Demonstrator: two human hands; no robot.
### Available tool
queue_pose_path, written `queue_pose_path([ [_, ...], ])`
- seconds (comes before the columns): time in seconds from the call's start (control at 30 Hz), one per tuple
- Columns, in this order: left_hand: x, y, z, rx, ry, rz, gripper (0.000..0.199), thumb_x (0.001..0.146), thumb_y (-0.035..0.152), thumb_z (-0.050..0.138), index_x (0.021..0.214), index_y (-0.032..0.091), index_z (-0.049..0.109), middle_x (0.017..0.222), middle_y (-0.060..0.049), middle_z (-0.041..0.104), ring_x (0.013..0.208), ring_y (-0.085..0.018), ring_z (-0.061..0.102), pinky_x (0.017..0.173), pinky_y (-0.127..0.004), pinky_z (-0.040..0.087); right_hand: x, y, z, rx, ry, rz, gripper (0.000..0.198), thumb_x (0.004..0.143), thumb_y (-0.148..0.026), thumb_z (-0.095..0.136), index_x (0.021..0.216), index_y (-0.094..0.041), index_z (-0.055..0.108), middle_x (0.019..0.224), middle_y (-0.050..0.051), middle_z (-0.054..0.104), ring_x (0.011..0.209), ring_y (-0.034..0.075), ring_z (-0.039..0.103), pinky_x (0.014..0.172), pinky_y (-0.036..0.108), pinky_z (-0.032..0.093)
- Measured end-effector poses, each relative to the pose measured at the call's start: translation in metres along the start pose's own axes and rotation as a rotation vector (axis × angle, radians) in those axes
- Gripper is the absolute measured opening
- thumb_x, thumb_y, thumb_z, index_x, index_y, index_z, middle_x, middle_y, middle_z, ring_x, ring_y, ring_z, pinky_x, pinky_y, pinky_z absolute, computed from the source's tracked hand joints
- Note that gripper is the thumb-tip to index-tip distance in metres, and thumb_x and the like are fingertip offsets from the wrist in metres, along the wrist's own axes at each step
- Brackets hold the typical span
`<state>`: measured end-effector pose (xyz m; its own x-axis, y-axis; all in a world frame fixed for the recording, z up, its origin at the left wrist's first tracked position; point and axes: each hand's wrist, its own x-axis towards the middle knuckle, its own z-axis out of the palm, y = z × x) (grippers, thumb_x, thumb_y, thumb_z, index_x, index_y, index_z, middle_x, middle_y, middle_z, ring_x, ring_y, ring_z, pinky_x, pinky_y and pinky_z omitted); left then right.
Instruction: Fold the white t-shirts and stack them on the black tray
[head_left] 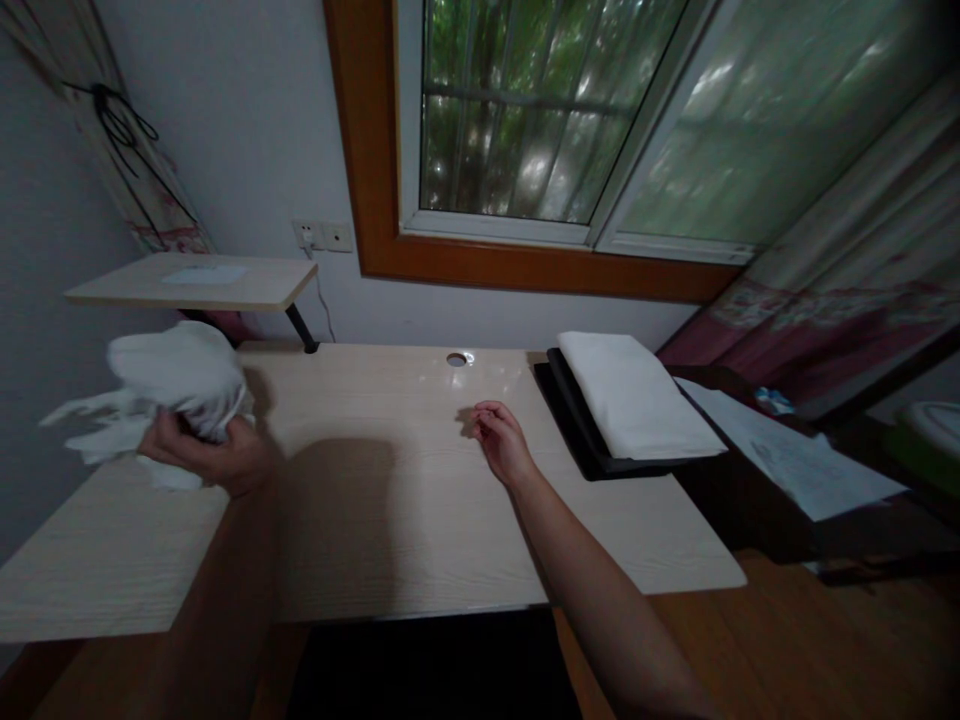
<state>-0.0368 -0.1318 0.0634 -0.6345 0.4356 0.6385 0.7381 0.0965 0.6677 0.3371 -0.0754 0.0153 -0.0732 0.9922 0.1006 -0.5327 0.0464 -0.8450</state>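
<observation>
My left hand [206,455] is closed around a crumpled white cloth [176,370], held at the left part of the desk with loose ends trailing to the left. Its fingers are partly hidden in the folds. My right hand [501,442] is at the middle of the pale wooden desk [450,520], with fingers loosely curled and nothing visible in them. To the right of that hand, a flat white folded cloth or pad [637,395] lies on a black flat object [570,420], apart from the fingers.
A small raised shelf [187,280] bearing a paper sheet stands at the desk's back left. Near the back edge is a round cable hole [457,359]. Beyond the right side, a large printed sheet [787,445] lies on a dark surface. A window [555,120] and curtains are behind.
</observation>
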Motion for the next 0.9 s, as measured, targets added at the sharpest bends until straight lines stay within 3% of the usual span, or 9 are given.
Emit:
queue_pose_path([
  [0.07,-0.001,-0.003,0.005,0.055,0.221,0.094,0.061,0.081,0.007,0.047,0.141,0.007,0.035,0.136,-0.020,0.039,0.132,-0.034,0.041,0.111,-0.055,0.039,-0.001,0.000,0.001,-0.007,-0.001,-0.003,0.016,0.077,-0.026,0.079,0.091,-0.023,0.072,0.088,0.001,0.073,0.065,0.012,0.057,0.060,0.025,0.045],
  [0.13,-0.001,-0.007,0.009,0.103,0.264,0.175,0.058,0.080,0.009,0.052,0.138,0.008,0.047,0.130,-0.017,0.043,0.127,-0.031,0.046,0.111,-0.051,0.040,-0.001,-0.001,0.003,-0.013,0.000,0.000,0.017,0.077,-0.025,0.080,0.091,-0.022,0.072,0.087,0.001,0.073,0.064,0.012,0.056,0.060,0.025,0.044],
  [0.27,0.001,-0.015,0.015,0.212,0.159,0.249,0.049,0.085,0.013,0.054,0.133,0.015,0.060,0.140,-0.015,0.043,0.135,-0.032,0.039,0.115,-0.053,0.033,-0.002,-0.002,0.005,-0.027,0.012,0.017,0.016,0.076,-0.025,0.079,0.089,-0.022,0.071,0.086,0.002,0.072,0.064,0.012,0.056,0.059,0.026,0.044],
  [0.4,-0.001,-0.026,0.023,0.286,-0.174,0.334,0.036,0.086,0.025,0.061,0.119,0.018,0.070,0.144,-0.013,0.050,0.143,-0.037,0.030,0.117,-0.059,0.026,-0.003,-0.003,0.006,-0.041,0.004,0.017,0.015,0.077,-0.025,0.079,0.089,-0.022,0.071,0.086,0.002,0.072,0.064,0.012,0.055,0.060,0.025,0.044],
  [0.47,-0.003,-0.029,0.026,0.335,-0.340,0.292,0.038,0.086,0.028,0.061,0.122,0.020,0.070,0.149,-0.013,0.048,0.145,-0.042,0.026,0.116,-0.065,0.023,-0.003,-0.003,0.006,-0.048,-0.007,0.018,0.014,0.076,-0.025,0.078,0.088,-0.022,0.072,0.085,0.001,0.072,0.064,0.012,0.055,0.060,0.025,0.044],
  [0.57,-0.004,-0.034,0.025,0.370,-0.430,0.188,0.045,0.089,0.028,0.056,0.132,0.023,0.065,0.157,-0.015,0.042,0.148,-0.045,0.023,0.114,-0.071,0.022,-0.003,-0.002,0.005,-0.056,-0.022,0.024,0.014,0.077,-0.025,0.078,0.088,-0.022,0.072,0.084,0.001,0.072,0.063,0.011,0.055,0.060,0.025,0.044],
  [0.9,0.016,-0.064,0.006,0.349,-0.248,-0.037,0.049,0.083,0.018,0.061,0.132,0.016,0.063,0.159,-0.019,0.037,0.147,-0.055,0.019,0.107,-0.083,0.015,-0.004,-0.003,0.005,-0.097,-0.029,0.035,0.013,0.078,-0.027,0.077,0.088,-0.022,0.071,0.085,0.002,0.072,0.063,0.012,0.055,0.061,0.026,0.044],
])
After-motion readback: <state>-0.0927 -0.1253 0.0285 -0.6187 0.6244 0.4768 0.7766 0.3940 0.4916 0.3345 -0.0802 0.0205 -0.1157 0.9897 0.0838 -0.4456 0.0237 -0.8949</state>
